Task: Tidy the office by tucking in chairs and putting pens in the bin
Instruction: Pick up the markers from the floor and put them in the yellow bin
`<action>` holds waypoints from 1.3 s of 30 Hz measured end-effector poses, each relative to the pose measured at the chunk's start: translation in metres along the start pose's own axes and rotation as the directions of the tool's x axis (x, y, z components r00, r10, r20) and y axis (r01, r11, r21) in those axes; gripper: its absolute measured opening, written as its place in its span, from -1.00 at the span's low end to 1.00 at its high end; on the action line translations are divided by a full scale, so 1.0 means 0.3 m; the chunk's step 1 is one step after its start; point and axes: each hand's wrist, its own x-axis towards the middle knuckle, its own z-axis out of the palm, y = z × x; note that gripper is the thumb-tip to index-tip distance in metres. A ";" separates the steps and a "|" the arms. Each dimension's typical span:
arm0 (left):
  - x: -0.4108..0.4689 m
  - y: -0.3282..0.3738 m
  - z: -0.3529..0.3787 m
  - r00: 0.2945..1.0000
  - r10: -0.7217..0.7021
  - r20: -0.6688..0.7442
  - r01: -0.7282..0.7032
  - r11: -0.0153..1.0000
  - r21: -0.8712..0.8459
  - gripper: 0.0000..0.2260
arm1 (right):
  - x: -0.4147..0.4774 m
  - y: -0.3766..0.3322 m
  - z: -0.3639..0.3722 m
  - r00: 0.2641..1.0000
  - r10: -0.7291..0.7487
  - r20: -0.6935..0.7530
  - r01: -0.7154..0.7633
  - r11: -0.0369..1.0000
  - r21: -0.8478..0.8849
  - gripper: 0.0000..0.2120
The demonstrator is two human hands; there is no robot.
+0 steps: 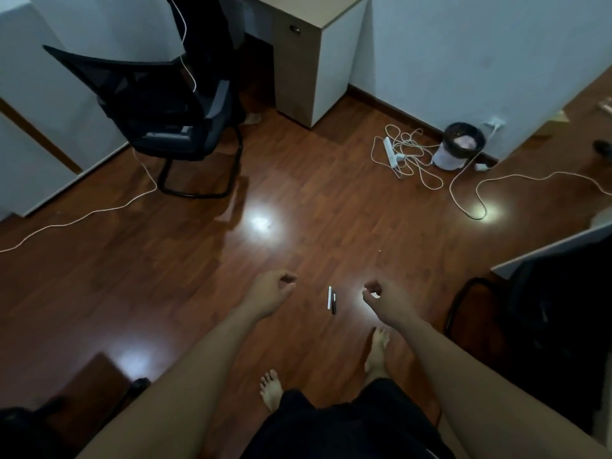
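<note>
Wooden floor (198,276): two pens (331,300) between loosely curled, empty hands, left (270,293), right (385,301); bin (458,145) contents unclear.

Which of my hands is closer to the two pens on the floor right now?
Right, by a little. The right hand hangs loosely curled just right of the pens. The left hand hangs on their other side, a bit farther off. Both are empty.

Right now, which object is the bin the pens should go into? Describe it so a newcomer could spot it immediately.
Follow the white wall on the right down to the wooden floor. There, beside a tangle of white cables and a power strip, stands the bin. It is the only small round container there, with a dark rim, pale sides and pinkish contents.
</note>
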 end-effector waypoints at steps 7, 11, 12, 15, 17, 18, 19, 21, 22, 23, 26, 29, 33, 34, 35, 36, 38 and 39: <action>0.071 0.108 0.056 0.982 -0.159 -0.099 0.153 0.986 -0.065 -0.71 | 0.312 0.059 -0.155 0.988 -0.082 0.133 0.096 0.990 -0.099 -0.69; 0.134 0.188 0.135 0.960 -0.256 -0.109 0.242 0.962 -0.125 -0.72 | 0.478 0.121 -0.239 0.971 -0.098 0.220 0.128 0.984 -0.127 -0.67; 0.156 0.210 0.153 0.957 -0.269 -0.113 0.253 0.957 -0.140 -0.73 | 0.512 0.137 -0.254 0.966 -0.098 0.239 0.133 0.981 -0.139 -0.66; 0.200 0.269 0.203 0.939 -0.322 -0.125 0.294 0.935 -0.198 -0.73 | 0.578 0.191 -0.280 0.944 -0.085 0.319 0.146 0.974 -0.173 -0.66; 0.225 0.303 0.232 0.925 -0.358 -0.129 0.323 0.917 -0.233 -0.73 | 0.604 0.216 -0.291 0.932 -0.081 0.354 0.154 0.971 -0.182 -0.67; 0.241 0.315 0.244 0.920 -0.372 -0.122 0.334 0.909 -0.248 -0.74 | 0.618 0.226 -0.292 0.927 -0.080 0.367 0.157 0.971 -0.183 -0.68; 0.260 0.321 0.257 0.919 -0.379 -0.110 0.342 0.904 -0.256 -0.74 | 0.633 0.234 -0.288 0.922 -0.075 0.380 0.154 0.971 -0.183 -0.67; 0.307 0.311 0.293 0.920 -0.385 -0.076 0.360 0.904 -0.230 -0.74 | 0.672 0.250 -0.262 0.916 -0.053 0.397 0.129 0.977 -0.167 -0.65; 0.337 0.295 0.313 0.921 -0.386 -0.059 0.366 0.906 -0.214 -0.74 | 0.697 0.261 -0.238 0.916 -0.048 0.399 0.115 0.982 -0.148 -0.65; 0.374 0.272 0.337 0.922 -0.384 -0.041 0.369 0.907 -0.204 -0.73 | 0.725 0.275 -0.207 0.917 -0.042 0.396 0.097 0.988 -0.121 -0.66; 0.522 0.174 0.439 0.925 -0.380 0.020 0.377 0.908 -0.184 -0.72 | 0.824 0.351 -0.081 0.932 -0.019 0.361 0.038 0.998 -0.047 -0.71; 0.717 0.015 0.590 0.917 -0.393 0.060 0.398 0.898 -0.187 -0.70 | 0.965 0.472 0.112 0.941 0.007 0.337 -0.002 1.000 -0.014 -0.76; 0.993 -0.260 0.861 0.908 -0.404 0.105 0.417 0.892 -0.172 -0.71 | 1.196 0.648 0.425 0.949 0.043 0.313 -0.054 0.998 0.026 -0.77; 1.056 -0.329 0.929 0.904 -0.412 0.118 0.426 0.890 -0.160 -0.72 | 1.254 0.689 0.505 0.947 0.054 0.317 -0.068 0.997 0.032 -0.77; 1.124 -0.404 1.005 0.899 -0.420 0.124 0.435 0.888 -0.151 -0.73 | 1.317 0.736 0.597 0.946 0.068 0.316 -0.083 0.996 0.034 -0.77; 1.194 -0.484 1.085 0.895 -0.425 0.134 0.442 0.886 -0.144 -0.74 | 1.378 0.786 0.690 0.943 0.087 0.321 -0.104 0.994 0.035 -0.77; 1.330 -0.644 1.249 0.889 -0.437 0.137 0.454 0.879 -0.143 -0.76 | 1.495 0.893 0.874 0.939 0.117 0.324 -0.135 0.990 0.033 -0.75; 1.386 -0.714 1.325 0.884 -0.447 0.138 0.464 0.875 -0.138 -0.76 | 1.544 0.947 0.961 0.936 0.135 0.324 -0.153 0.988 0.030 -0.75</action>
